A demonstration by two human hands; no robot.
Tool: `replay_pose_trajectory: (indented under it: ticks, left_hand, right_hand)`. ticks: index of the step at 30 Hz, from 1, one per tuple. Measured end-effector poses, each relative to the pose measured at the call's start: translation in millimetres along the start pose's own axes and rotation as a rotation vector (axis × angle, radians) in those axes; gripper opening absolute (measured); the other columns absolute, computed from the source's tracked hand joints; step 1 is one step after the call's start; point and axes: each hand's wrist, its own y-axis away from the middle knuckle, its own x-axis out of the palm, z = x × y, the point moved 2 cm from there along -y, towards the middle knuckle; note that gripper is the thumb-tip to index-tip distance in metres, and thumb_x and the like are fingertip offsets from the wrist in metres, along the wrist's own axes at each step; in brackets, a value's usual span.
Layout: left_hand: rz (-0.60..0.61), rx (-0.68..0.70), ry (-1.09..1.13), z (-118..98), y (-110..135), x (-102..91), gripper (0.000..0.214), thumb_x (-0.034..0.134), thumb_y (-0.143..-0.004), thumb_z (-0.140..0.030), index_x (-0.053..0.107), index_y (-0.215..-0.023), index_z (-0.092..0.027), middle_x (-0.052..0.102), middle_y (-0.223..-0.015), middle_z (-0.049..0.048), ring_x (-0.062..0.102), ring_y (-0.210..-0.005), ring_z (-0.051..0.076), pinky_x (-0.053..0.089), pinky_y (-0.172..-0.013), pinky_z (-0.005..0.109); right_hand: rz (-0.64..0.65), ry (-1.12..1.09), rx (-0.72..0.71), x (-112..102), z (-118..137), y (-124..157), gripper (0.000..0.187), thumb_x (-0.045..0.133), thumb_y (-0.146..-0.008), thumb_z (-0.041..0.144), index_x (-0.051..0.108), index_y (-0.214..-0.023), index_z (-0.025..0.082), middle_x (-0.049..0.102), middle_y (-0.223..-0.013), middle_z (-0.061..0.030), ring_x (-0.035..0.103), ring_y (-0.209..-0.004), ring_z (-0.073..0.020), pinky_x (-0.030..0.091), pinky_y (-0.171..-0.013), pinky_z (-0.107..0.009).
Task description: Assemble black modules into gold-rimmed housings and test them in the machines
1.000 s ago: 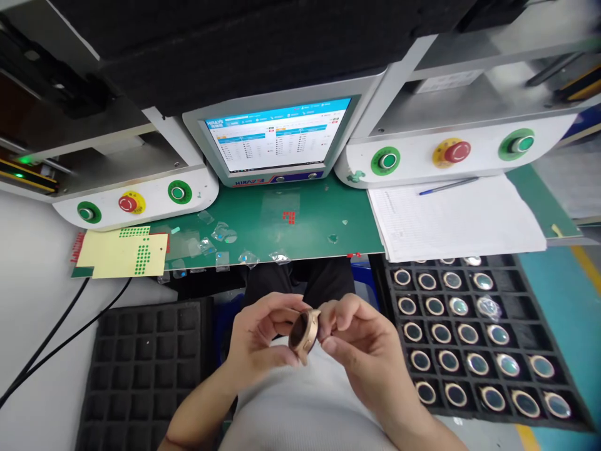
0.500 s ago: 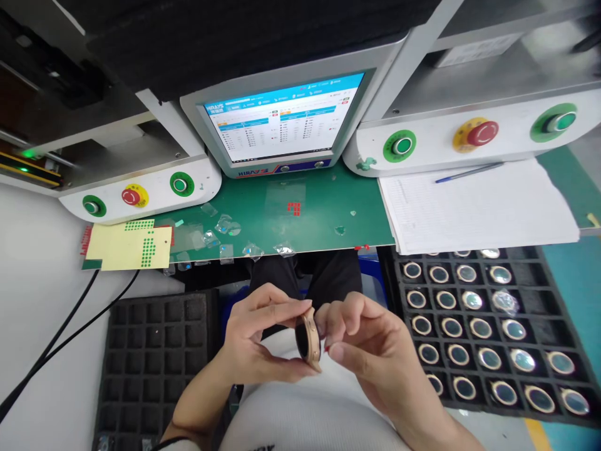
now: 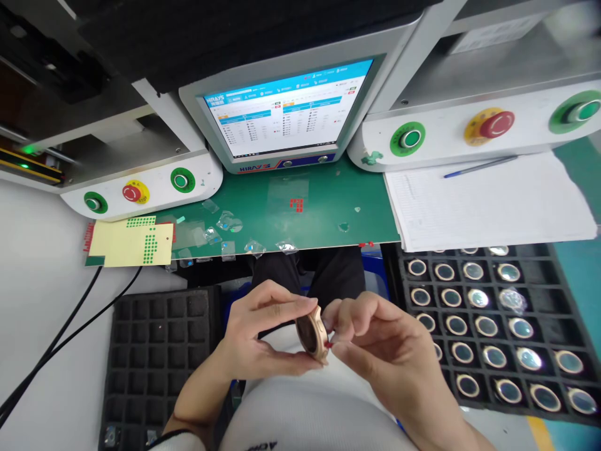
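In the head view, a rose-gold watch case (image 3: 312,335) with a dark round face is tilted on its edge in front of my body. My left hand (image 3: 260,335) is closed on it, fingers at the upper rim and thumb at the lower rim. My right hand (image 3: 375,341) is beside the case's button side, its thumb and forefinger pinched around a small red piece (image 3: 328,344). The red piece is at the side of the case; it looks like a sticker, and I cannot tell whether it touches.
A black tray (image 3: 539,269) at right holds rows of watch cases; another black tray (image 3: 159,344) lies at left. On the green bench (image 3: 323,219) are red stickers (image 3: 297,205) and bits of clear film (image 3: 228,219). Paper sheets (image 3: 493,207), a pen (image 3: 479,167) and a monitor (image 3: 291,119) are beyond.
The watch case has turned slightly, showing more of its button side. The red piece in my right fingers is now closer to the case. The camera view has shifted a little.
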Motion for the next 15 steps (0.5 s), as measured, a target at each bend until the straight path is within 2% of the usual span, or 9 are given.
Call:
replay_pose_trajectory:
  ticks: [4, 7, 11, 15]
  left_hand:
    - [0.005, 0.0, -0.066, 0, 0, -2.8, 0.061, 0.083, -0.078, -0.032, 0.061, -0.135, -0.03, 0.072, -0.1, 0.0083, 0.07, -0.08, 0.018, 0.061, -0.069, 0.028]
    - [0.022, 0.024, -0.103, -1, -2, -4.4, 0.06, 0.082, -0.079, -0.033, 0.061, -0.135, -0.031, 0.072, -0.1, 0.0085, 0.07, -0.081, 0.019, 0.061, -0.07, 0.028]
    - [0.048, 0.052, -0.074, 2, -1, -6.8, 0.06, 0.081, -0.08, -0.033, 0.06, -0.136, -0.028, 0.071, -0.101, 0.009, 0.07, -0.083, 0.019, 0.061, -0.071, 0.028]
    - [0.068, 0.015, 0.014, 10, 4, -7.8, 0.06, 0.08, -0.08, -0.037, 0.06, -0.136, -0.029, 0.071, -0.1, 0.0095, 0.07, -0.083, 0.02, 0.061, -0.071, 0.03]
  right_hand:
    - [-0.023, 0.094, 0.043, -3, 3, -1, 0.017, 0.082, -0.077, 0.024, 0.065, -0.076, 0.024, 0.067, -0.075, -0.0004, 0.066, -0.078, -0.0159, 0.055, -0.072, -0.027]
    - [0.037, 0.134, 0.133, -7, 4, -4, 0.02, 0.083, -0.076, 0.027, 0.064, -0.075, 0.021, 0.069, -0.078, -0.0028, 0.066, -0.077, -0.0168, 0.055, -0.072, -0.029]
    - [0.1, 0.024, 0.249, -10, 0, -10, 0.025, 0.086, -0.072, 0.024, 0.062, -0.077, 0.021, 0.066, -0.072, 0.0008, 0.063, -0.068, -0.0132, 0.053, -0.065, -0.025]
    - [0.106, -0.131, 0.285, -3, -9, -15, 0.034, 0.089, -0.067, 0.023, 0.059, -0.084, 0.023, 0.058, -0.065, 0.0056, 0.059, -0.06, -0.0106, 0.05, -0.058, -0.021]
